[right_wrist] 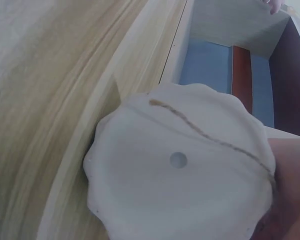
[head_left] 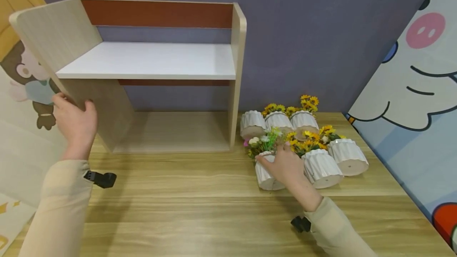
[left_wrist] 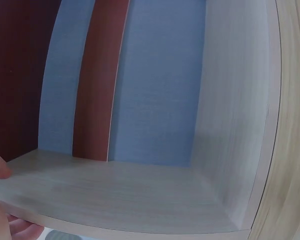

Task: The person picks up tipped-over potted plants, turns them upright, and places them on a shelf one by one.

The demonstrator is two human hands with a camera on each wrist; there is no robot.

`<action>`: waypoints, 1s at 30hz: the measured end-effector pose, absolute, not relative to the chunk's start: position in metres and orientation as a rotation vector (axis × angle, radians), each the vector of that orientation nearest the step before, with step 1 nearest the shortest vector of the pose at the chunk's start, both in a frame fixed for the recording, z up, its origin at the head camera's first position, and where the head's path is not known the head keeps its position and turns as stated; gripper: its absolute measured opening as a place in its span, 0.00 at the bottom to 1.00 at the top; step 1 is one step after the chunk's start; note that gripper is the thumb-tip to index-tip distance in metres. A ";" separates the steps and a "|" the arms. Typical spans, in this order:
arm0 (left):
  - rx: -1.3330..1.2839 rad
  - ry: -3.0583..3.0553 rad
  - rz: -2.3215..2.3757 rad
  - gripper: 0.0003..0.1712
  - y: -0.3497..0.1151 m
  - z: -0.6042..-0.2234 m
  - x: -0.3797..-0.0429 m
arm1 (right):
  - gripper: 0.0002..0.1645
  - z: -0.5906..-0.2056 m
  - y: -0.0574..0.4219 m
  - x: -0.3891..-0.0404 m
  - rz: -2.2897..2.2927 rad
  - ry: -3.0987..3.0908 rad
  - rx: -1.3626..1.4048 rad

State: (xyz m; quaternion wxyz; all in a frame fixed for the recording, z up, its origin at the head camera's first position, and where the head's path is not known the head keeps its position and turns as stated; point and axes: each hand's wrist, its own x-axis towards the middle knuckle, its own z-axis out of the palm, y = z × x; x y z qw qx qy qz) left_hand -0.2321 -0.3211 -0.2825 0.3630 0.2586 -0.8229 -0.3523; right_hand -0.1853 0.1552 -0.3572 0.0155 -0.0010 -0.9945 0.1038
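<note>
Shelf unit (head_left: 153, 60) stands at bench's (head_left: 200, 217) back edge, L of six white pots (head_left: 277, 121), most w/ flowers (head_left: 307, 144) showing. Pots lie tipped on their sides in two rows btwn unit and bench's R edge: three nr back edge, three in front, bases facing the near side. L hand (head_left: 75, 124) clasps unit's L side panel (head_left: 58, 37), thumb inside, fingers outside. R hand (head_left: 287, 167) pinches front row's leftmost pot (head_left: 265, 175), thumb on its L side, fingers by its flowers; twine (right_wrist: 215, 139) runs across that base. Can't tell if pot bears on bench or is just off it. Progress looks early: done = one pot in hand, unit held; left = other five pots (head_left: 322, 168), untouched, none upright yet.
</note>
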 end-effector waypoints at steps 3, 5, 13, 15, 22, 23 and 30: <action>0.656 -2.104 -0.896 0.30 -0.323 -0.283 -0.234 | 0.65 -0.358 0.155 -0.186 0.329 -3.129 -0.022; 0.644 -2.092 -0.891 0.29 -0.324 -0.283 -0.234 | 0.65 -0.357 0.155 -0.186 0.335 -3.142 -0.028; 0.597 -2.052 -0.867 0.24 -0.328 -0.285 -0.235 | 0.64 -0.357 0.156 -0.186 0.390 -3.137 -0.010; 0.596 -2.047 -0.858 0.23 -0.329 -0.286 -0.235 | 0.64 -0.358 0.157 -0.186 0.401 -3.119 0.000; 0.601 -2.025 -0.872 0.21 -0.334 -0.294 -0.237 | 0.70 -0.364 0.160 -0.185 0.424 -3.064 -0.020; 0.608 -2.022 -0.869 0.21 -0.335 -0.295 -0.237 | 0.70 -0.365 0.160 -0.184 0.440 -3.054 -0.022; 0.615 -1.987 -0.876 0.20 -0.333 -0.306 -0.238 | 0.67 -0.372 0.162 -0.176 0.538 -2.912 -0.004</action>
